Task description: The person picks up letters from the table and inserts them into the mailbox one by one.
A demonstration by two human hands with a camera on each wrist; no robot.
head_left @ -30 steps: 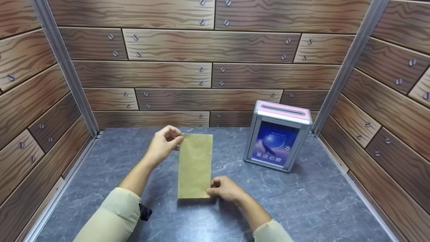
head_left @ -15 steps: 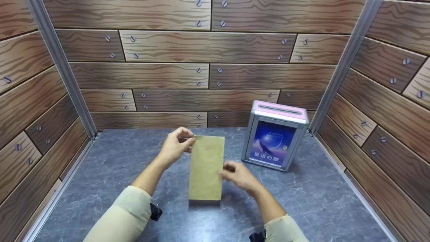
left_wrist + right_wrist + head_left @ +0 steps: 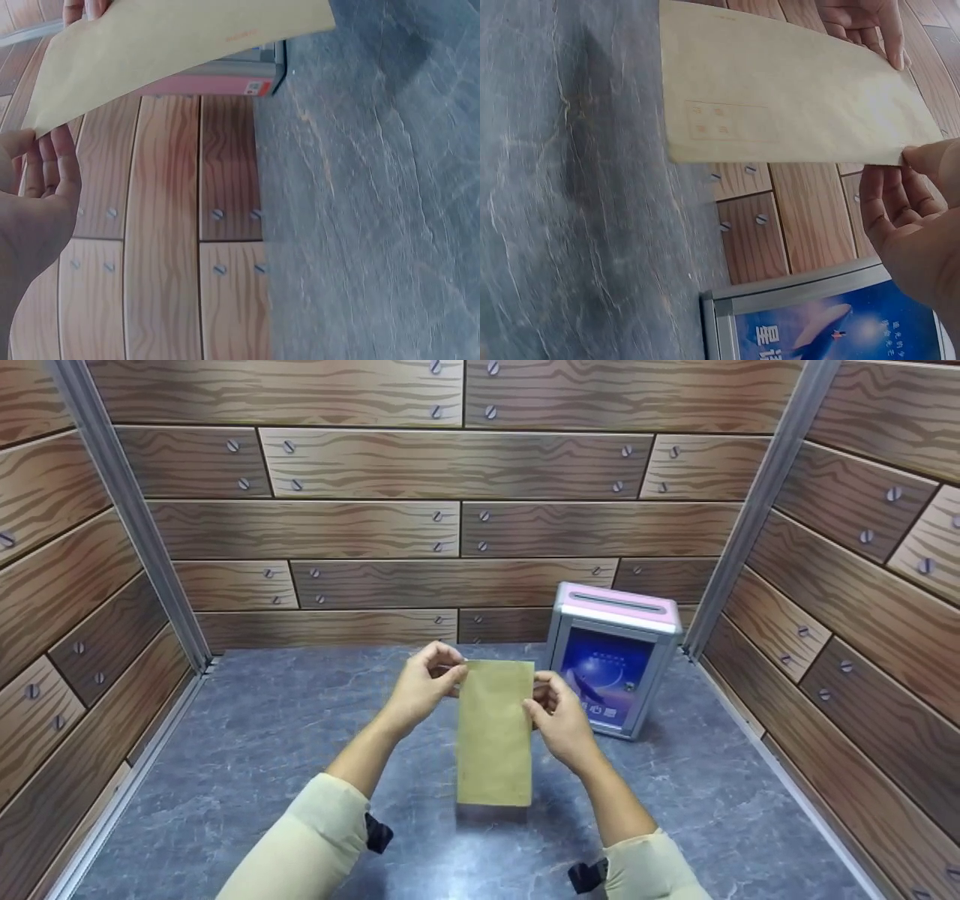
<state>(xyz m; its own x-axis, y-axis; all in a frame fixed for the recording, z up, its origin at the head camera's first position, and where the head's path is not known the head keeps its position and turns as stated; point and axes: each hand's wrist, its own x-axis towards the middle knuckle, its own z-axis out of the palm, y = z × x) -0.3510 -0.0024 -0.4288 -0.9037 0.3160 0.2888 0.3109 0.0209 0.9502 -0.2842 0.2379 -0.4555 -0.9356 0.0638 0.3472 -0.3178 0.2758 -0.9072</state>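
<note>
A plain kraft-paper envelope (image 3: 495, 750) hangs long side up above the table in the head view. Its upper left corner is pinched between thumb and fingers of my left hand (image 3: 421, 690). My right hand (image 3: 568, 727) pinches the right edge, somewhat lower. Small red print and a printed box mark the envelope (image 3: 780, 90) in the right wrist view. To the right and behind stands an upright silver-framed box (image 3: 611, 660), with a pink slotted top (image 3: 619, 607) and a blue printed front; the right hand covers part of it.
Beneath everything lies a grey marbled tabletop (image 3: 300, 697). Wood-print panels (image 3: 360, 529) enclose it at the back and both sides, with metal posts (image 3: 757, 510) at the rear corners. Dark devices (image 3: 379, 832) are strapped at both wrists.
The envelope and left hand have moved right, closer to the box. My right hand has slid from the envelope's lower right corner up its right edge and grips it higher.
</note>
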